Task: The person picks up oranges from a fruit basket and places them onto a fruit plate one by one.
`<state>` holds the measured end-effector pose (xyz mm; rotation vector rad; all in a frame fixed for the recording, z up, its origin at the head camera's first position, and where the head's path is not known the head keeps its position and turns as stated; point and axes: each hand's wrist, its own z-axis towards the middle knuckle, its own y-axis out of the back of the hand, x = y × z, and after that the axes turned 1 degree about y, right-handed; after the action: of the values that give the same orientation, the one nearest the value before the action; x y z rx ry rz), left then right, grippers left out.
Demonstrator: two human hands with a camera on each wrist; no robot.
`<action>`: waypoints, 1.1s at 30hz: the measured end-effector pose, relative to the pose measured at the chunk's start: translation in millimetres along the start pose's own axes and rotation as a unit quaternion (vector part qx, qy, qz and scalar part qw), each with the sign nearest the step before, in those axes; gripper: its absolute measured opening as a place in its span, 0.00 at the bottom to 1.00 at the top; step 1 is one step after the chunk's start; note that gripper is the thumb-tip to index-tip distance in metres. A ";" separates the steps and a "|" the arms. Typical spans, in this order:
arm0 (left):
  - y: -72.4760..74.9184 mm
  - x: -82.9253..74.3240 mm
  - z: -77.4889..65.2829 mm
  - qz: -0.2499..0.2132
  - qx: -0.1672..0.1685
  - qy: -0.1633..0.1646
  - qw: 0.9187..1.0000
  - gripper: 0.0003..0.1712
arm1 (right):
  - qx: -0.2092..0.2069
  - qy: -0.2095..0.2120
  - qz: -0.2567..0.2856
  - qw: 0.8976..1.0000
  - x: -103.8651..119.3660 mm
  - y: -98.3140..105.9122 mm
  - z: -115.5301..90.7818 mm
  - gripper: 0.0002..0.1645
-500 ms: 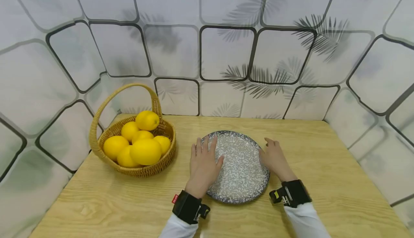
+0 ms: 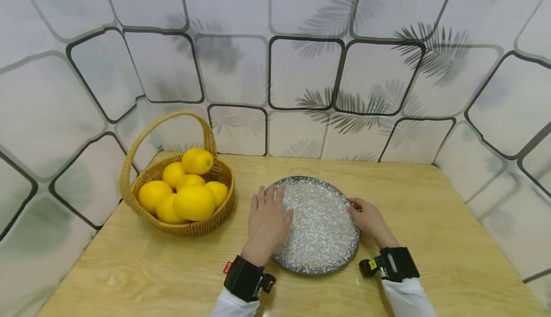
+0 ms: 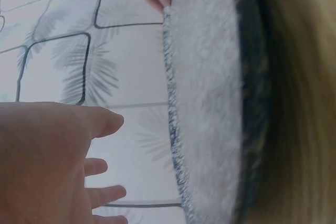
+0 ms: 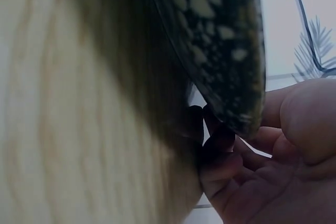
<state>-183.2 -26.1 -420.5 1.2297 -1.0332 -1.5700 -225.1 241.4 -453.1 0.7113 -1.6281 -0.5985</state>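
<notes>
While a table (image 2: 129, 269) bears basket (image 2: 189, 229) and plate (image 2: 318, 226), the right hand (image 2: 369, 219) pinches the plate's rim.

The basket stands left of the plate, which lies near the table's middle; the rim juts clear of the wood, probably what lets the right fingers curl beneath with the thumb on top. The left hand (image 2: 268, 224) spreads straight fingers above the opposite edge, apart from it in the left wrist view, perhaps placed for balance. Lemons (image 2: 194, 203) sit heaped in the basket, whose sides likely stop them rolling. A red tag (image 2: 227, 267) on the left strap (image 2: 243, 279) bears marks too small to read.
</notes>
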 end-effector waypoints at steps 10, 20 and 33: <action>34.8 16.4 2.1 0.046 -0.128 -0.055 0.989 0.19 | 0.007 0.005 0.029 1.000 -7.0 3.7 -0.1 0.29; 98.3 76.2 -19.7 0.049 -0.217 -0.020 0.975 0.14 | 0.007 -0.002 0.032 0.999 -2.9 0.8 -0.1 0.29; 117.2 121.0 -44.7 0.084 -0.079 0.086 0.990 0.47 | 0.001 -0.003 0.027 1.000 -4.6 -1.8 0.0 0.29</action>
<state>-140.0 -178.9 -348.6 1.1177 -0.8625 -1.3629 -224.4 243.6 -457.5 0.6653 -1.6477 -0.5613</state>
